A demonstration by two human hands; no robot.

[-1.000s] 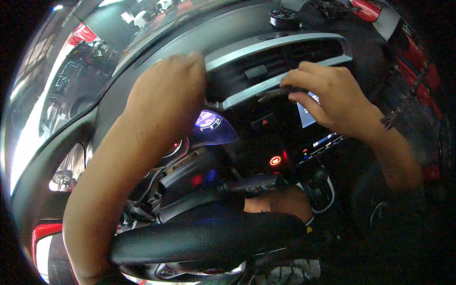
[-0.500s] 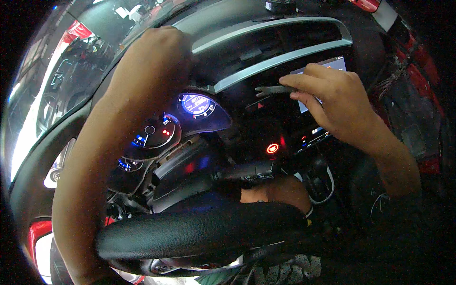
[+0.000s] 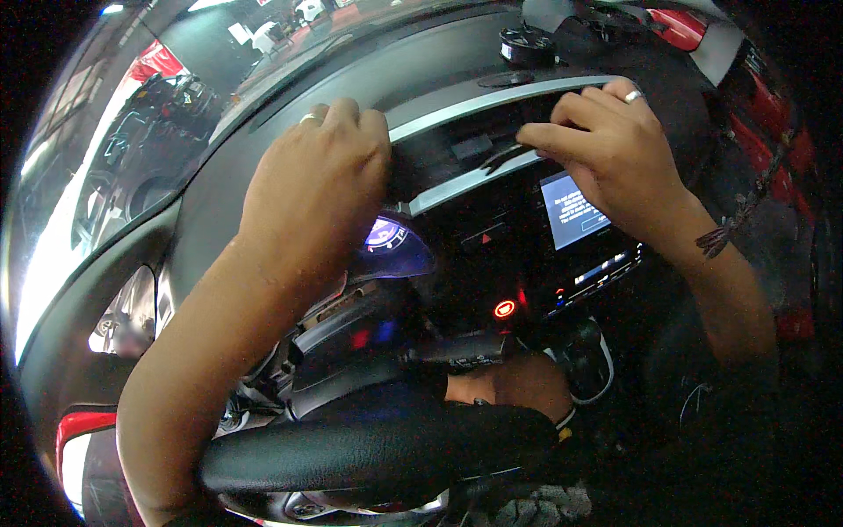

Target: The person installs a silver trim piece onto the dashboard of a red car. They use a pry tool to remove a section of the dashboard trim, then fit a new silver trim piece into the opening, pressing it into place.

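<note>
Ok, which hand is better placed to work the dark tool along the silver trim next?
Right hand, probably: it holds the dark tool near the silver trim; the left hand shows none.

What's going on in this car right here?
Someone is working bare-handed at the dashboard, reaching over the steering wheel. The right hand pinches a dark, slim tool over the silver trim around the air vents. The left hand is at the trim's left end, its fingertips hidden. The center screen is lit, and the trim is in place around the vents.
</note>
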